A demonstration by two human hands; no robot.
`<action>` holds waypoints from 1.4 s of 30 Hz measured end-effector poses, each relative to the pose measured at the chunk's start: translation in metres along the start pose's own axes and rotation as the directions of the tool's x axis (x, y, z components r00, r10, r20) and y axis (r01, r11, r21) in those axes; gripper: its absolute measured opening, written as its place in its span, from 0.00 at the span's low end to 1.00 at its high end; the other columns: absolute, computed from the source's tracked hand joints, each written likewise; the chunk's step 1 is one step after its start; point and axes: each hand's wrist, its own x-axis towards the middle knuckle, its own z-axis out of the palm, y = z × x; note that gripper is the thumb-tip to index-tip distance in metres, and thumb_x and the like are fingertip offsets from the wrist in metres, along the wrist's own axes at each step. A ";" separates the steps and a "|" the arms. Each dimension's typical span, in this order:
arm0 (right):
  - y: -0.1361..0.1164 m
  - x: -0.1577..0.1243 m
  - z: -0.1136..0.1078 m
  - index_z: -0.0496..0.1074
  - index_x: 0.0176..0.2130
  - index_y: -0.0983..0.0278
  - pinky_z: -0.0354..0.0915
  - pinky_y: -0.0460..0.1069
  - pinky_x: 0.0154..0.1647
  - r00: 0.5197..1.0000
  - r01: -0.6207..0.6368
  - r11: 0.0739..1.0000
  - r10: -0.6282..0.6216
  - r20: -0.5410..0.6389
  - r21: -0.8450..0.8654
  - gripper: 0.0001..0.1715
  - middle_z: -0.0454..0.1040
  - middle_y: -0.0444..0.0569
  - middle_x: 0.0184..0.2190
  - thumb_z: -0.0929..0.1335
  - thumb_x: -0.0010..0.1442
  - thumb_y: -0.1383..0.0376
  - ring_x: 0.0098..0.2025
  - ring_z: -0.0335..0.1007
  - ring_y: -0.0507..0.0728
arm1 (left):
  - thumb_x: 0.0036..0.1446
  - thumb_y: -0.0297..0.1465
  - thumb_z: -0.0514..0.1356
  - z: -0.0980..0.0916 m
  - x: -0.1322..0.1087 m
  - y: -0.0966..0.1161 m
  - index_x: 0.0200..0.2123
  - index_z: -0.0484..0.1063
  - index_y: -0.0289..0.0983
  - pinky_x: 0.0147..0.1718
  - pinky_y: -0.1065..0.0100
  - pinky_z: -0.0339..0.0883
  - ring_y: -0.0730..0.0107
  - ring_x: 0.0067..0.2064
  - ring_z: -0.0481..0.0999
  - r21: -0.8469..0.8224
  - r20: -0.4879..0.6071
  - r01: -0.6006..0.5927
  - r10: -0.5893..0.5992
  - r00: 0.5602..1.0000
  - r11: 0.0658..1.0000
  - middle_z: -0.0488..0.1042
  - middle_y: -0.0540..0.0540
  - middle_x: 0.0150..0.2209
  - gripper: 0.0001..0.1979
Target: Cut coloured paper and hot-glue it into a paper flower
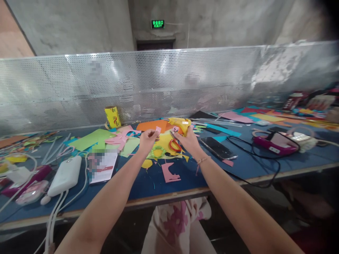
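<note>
Between the fingertips of my left hand (148, 140) is a small pink paper piece (158, 129). My right hand (187, 138) is beside the yellow glue gun (180, 122), its fingers around red-handled scissors (175, 145) whose blades point up and left. Yellow paper (165, 140) lies between the hands, with a green ring-shaped cutout (157, 152) on its near part. Behind it is orange paper (150, 126). A yellow oval (147, 163) and a notched pink scrap (170, 172) lie nearer the table edge.
A white power bank (65, 175) with cables and a lit phone (103, 167) are at left. A dark phone (218, 148), black cable and purple device (275, 143) are at right. Behind the blue table (190, 179) stands a perforated metal screen (159, 84).
</note>
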 end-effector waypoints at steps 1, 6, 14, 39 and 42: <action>-0.001 0.000 -0.001 0.60 0.41 0.64 0.62 0.53 0.35 1.000 -0.011 1.000 0.011 0.008 -0.009 0.29 0.70 0.51 0.35 0.67 0.45 0.49 0.36 0.68 0.59 | 0.46 0.40 0.60 0.000 0.000 0.000 0.26 0.71 0.33 0.31 0.67 0.72 0.71 0.29 0.73 -0.013 0.008 -0.020 0.020 1.000 1.000 0.70 0.48 0.23 0.14; -0.008 -0.003 -0.009 0.60 0.41 0.64 0.62 0.54 0.38 1.000 -0.017 0.986 0.013 -0.027 -0.166 0.25 0.70 0.55 0.39 0.65 0.49 0.51 0.41 0.67 0.62 | 0.47 0.40 0.60 0.001 0.000 -0.002 0.27 0.70 0.34 0.32 0.66 0.73 0.72 0.31 0.72 -0.063 0.059 -0.097 0.100 0.993 0.993 0.70 0.48 0.25 0.14; -0.008 0.000 -0.013 0.60 0.38 0.64 0.62 0.54 0.38 0.998 0.049 0.996 -0.052 -0.046 -0.081 0.20 0.70 0.55 0.36 0.66 0.48 0.56 0.40 0.66 0.62 | 0.46 0.39 0.61 0.003 0.000 -0.003 0.27 0.70 0.33 0.36 0.64 0.72 0.71 0.34 0.72 -0.157 0.088 -0.092 0.106 0.990 0.983 0.72 0.47 0.29 0.13; -0.017 0.006 -0.021 0.65 0.38 0.60 0.67 0.51 0.39 0.953 -0.247 0.593 0.003 0.304 0.766 0.18 0.71 0.46 0.36 0.67 0.42 0.69 0.39 0.70 0.54 | 0.42 0.35 0.64 -0.002 0.008 -0.006 0.25 0.68 0.35 0.35 0.68 0.71 0.74 0.31 0.73 -0.407 -0.086 -0.027 -0.009 0.996 0.913 0.71 0.49 0.26 0.10; -0.014 0.008 -0.021 0.65 0.37 0.60 0.66 0.50 0.39 0.963 -0.243 0.578 0.050 0.264 0.779 0.20 0.70 0.43 0.33 0.68 0.39 0.70 0.36 0.70 0.52 | 0.42 0.36 0.64 -0.001 0.006 -0.005 0.25 0.69 0.34 0.35 0.68 0.71 0.74 0.32 0.73 -0.392 -0.061 -0.034 0.011 0.998 0.920 0.71 0.49 0.25 0.11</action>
